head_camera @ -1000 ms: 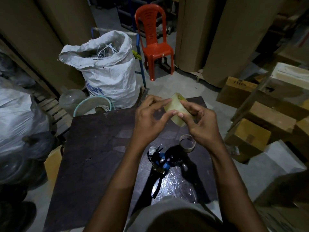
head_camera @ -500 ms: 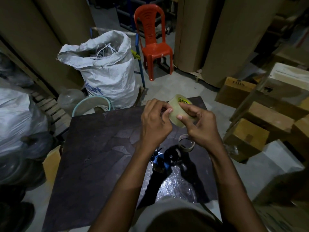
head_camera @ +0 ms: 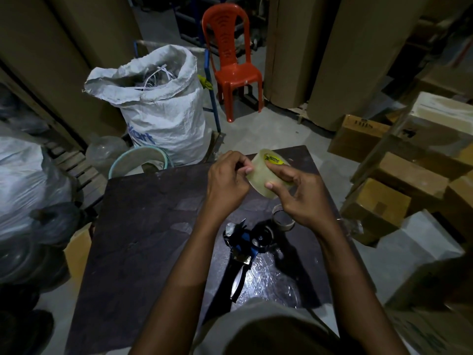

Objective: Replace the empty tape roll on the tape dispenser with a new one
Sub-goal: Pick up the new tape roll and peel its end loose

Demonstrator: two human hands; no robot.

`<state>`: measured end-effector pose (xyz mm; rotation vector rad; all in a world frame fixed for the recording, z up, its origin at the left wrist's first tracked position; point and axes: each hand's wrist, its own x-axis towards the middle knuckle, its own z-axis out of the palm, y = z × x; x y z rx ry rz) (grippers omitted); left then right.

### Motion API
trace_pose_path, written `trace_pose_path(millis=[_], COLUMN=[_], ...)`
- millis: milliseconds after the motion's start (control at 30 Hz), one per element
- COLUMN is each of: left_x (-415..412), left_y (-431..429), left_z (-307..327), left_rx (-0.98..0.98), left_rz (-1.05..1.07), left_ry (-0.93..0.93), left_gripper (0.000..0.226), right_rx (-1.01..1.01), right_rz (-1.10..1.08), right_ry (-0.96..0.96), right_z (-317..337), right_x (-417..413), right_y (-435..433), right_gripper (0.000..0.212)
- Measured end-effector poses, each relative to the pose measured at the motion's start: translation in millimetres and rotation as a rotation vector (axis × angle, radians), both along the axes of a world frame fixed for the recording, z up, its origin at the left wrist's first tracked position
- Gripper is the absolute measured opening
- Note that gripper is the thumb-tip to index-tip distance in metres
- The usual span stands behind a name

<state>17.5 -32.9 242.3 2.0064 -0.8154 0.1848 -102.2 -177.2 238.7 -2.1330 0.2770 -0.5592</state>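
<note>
A new roll of clear tape (head_camera: 261, 175) with a yellow label is held above the far part of the dark table (head_camera: 143, 226). My right hand (head_camera: 299, 198) grips the roll from the right, thumb and fingers around it. My left hand (head_camera: 226, 183) touches the roll's left edge with pinched fingertips. Below my hands, the tape dispenser (head_camera: 245, 244) lies on the table, blue and black with a metal blade end, its hub bare. The empty cardboard core (head_camera: 282, 220) stands beside it to the right, partly hidden by my right wrist.
Crumpled clear plastic (head_camera: 271, 280) lies on the table's near part. A white sack (head_camera: 163, 108), a pale tub (head_camera: 139, 162) and a red chair (head_camera: 230, 57) stand beyond the table. Cardboard boxes (head_camera: 378, 208) are stacked on the right, bagged bundles (head_camera: 25, 180) on the left.
Both hands and the roll have shifted a little to the right. The roll has turned, so its yellow label now faces up. My left fingertips stay at its left edge.
</note>
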Motion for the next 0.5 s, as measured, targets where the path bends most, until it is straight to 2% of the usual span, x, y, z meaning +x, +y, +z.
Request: trace_pose_path(millis=[133, 367, 500], left_x=[4, 11, 14], left_y=[5, 15, 24], left_z=[-5, -29, -47], left_rx=[-0.031, -0.118, -0.215], left_rz=[0.021, -0.231, -0.272], left_ry=[0.175, 0.48, 0.69], left_gripper=[0.008, 0.003, 0.014], right_rx=[0.014, 0.073, 0.095], right_rz=[0.033, 0.06, 0.081], right_ry=[0.001, 0.058, 0.143], right_z=[-7, -19, -33], right_x=[-1, -5, -6], right_y=[-2, -10, -13], right_gripper=[0.041, 0.041, 0.041])
